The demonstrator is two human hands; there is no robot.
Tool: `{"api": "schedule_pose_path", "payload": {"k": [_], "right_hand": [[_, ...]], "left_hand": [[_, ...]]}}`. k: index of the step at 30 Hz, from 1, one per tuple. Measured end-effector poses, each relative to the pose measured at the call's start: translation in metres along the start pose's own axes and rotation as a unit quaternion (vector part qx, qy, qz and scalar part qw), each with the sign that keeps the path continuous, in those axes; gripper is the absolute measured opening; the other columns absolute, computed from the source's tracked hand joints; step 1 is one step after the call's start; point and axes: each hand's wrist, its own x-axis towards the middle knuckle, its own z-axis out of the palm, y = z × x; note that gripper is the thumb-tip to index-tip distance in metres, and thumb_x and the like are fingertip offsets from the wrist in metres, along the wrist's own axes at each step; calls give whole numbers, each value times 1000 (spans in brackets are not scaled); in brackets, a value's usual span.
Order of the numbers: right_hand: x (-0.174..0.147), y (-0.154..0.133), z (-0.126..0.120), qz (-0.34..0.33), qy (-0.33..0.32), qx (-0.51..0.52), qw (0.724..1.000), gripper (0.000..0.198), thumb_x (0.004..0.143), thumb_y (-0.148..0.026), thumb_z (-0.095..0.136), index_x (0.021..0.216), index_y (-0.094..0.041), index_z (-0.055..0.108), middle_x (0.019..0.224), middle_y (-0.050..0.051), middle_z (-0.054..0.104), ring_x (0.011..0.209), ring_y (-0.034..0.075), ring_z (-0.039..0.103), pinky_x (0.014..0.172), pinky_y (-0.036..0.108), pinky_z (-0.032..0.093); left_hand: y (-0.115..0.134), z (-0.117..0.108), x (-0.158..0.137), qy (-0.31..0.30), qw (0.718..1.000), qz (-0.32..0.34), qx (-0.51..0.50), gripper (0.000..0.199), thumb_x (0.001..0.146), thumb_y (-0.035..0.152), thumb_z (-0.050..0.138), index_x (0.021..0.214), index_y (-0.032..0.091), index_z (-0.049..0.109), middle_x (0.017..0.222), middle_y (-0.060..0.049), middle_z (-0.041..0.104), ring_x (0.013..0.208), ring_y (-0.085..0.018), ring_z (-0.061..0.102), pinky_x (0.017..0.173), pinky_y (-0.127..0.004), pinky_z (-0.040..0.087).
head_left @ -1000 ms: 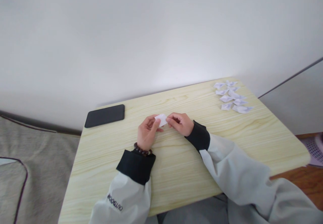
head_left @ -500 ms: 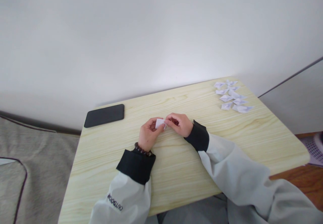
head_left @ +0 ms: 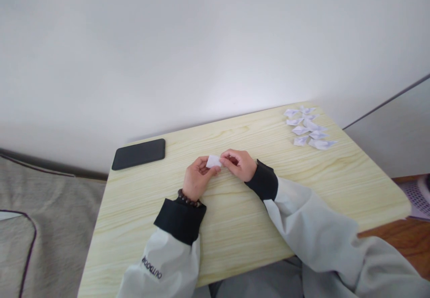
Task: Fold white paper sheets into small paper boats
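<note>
A small piece of folded white paper [head_left: 212, 161] is held between my two hands above the middle of the table [head_left: 248, 231]. My left hand [head_left: 197, 176] grips its left and lower side, thumb in front and fingers behind. At the paper's right edge, my right hand [head_left: 240, 163] pinches it between thumb and index finger, the other fingers curled in. Parts of the paper are hidden under the fingertips. A dark bead bracelet [head_left: 188, 198] circles my left wrist.
Several folded white paper shapes [head_left: 309, 128] lie in two rows at the table's back right. A black phone [head_left: 139, 153] rests at the back left. A white wall [head_left: 215, 47] rises behind the table. A purple perforated basket [head_left: 416, 195] stands low at the right.
The paper between my fingers has turned a little and shows more of its flat face. My left thumb has shifted slightly right and down along it. Both hands stay in nearly the same place.
</note>
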Motion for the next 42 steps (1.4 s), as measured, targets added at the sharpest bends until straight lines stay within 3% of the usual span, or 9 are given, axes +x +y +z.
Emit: {"api": "schedule_pose_path", "payload": {"k": [7, 12, 17, 22, 25, 29, 37, 42], "right_hand": [[-2, 1, 1, 54, -11, 87, 995, 24, 85, -38, 49, 83, -15, 58, 68, 1, 65, 44, 8, 59, 43, 17, 43], [-3, 1, 1, 14, -15, 33, 999, 19, 84, -34, 50, 80, -16, 56, 55, -2, 58, 41, 8, 53, 42, 17, 39], [-2, 0, 0, -16, -26, -11, 999, 20, 86, -32, 48, 73, -18, 53, 48, -5, 51, 43, 7, 46, 45, 18, 36], [-2, 1, 1, -15, -24, -18, 999, 20, 86, -31, 48, 74, -17, 55, 52, -4, 53, 44, 7, 46, 45, 18, 36], [-1, 2, 2, -39, 9, -27, 999, 17, 83, -32, 54, 85, -16, 58, 67, 0, 60, 49, 7, 49, 43, 17, 37], [-1, 3, -1, -92, 44, -37, 994, 20, 84, -32, 55, 96, -17, 59, 92, 6, 62, 58, 8, 53, 45, 18, 41], [-2, 8, -6, -139, 42, -94, 985, 12, 87, -24, 50, 89, -19, 61, 87, 5, 63, 61, 9, 55, 52, 19, 46], [-3, 11, -7, -174, 10, -172, 969, 13, 85, -16, 50, 89, -19, 62, 90, 5, 63, 68, 11, 58, 59, 21, 47]], "left_hand": [[-1, 1, 0, 0, 1000, 22, 7, 39, 60, 33, 76, 87, 13, 57, 83, -6, 70, 74, -16, 65, 73, -31, 52], [2, -1, -2, 10, 995, 65, 76, 23, 71, 36, 67, 80, 15, 61, 62, 1, 63, 58, -12, 58, 60, -25, 48], [4, -1, -3, 11, 994, 53, 95, 20, 69, 35, 68, 66, 16, 63, 58, 1, 60, 56, -12, 55, 58, -25, 47], [0, -1, -2, 30, 994, 49, 95, 19, 67, 34, 69, 68, 16, 64, 58, 0, 62, 55, -13, 56, 57, -25, 47], [-1, -3, -2, 65, 989, 71, 115, 22, 66, 34, 71, 77, 16, 66, 61, 0, 65, 57, -13, 59, 58, -25, 48], [1, -5, -2, 107, 960, 144, 216, 19, 66, 33, 72, 77, 18, 70, 71, -2, 69, 64, -15, 60, 65, -26, 48], [2, -8, -4, 68, 905, 269, 323, 11, 77, 27, 62, 79, 21, 72, 80, -5, 68, 73, -16, 61, 71, -27, 49], [-6, -14, 0, 53, 844, 346, 407, 18, 80, 17, 55, 85, 22, 72, 80, -5, 63, 76, -15, 58, 68, -26, 47]]}}
